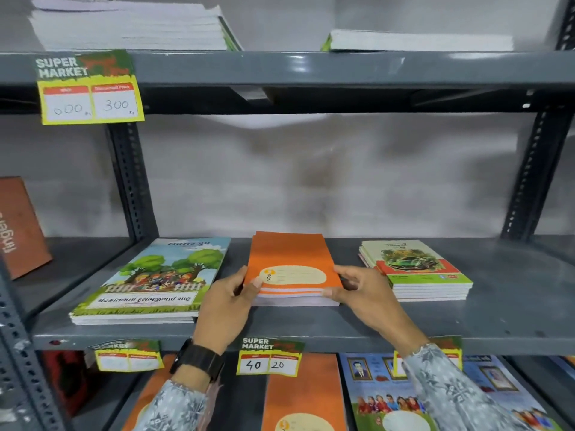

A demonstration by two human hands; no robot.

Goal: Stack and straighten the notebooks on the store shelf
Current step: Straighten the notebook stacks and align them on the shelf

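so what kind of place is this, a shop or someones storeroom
Most likely a shop, in its stationery aisle. Grey metal shelving carries "Super Market" price tags with handwritten prices, and notebooks lie in separate stacks, such as the orange stack that both hands are squaring up.

one head-worn wide-angle view looks forward and slightly down, close to the middle shelf (466,321) at about chest height. the upper shelf (311,68) sits high in frame, the lower tier along the bottom edge. edges bend.
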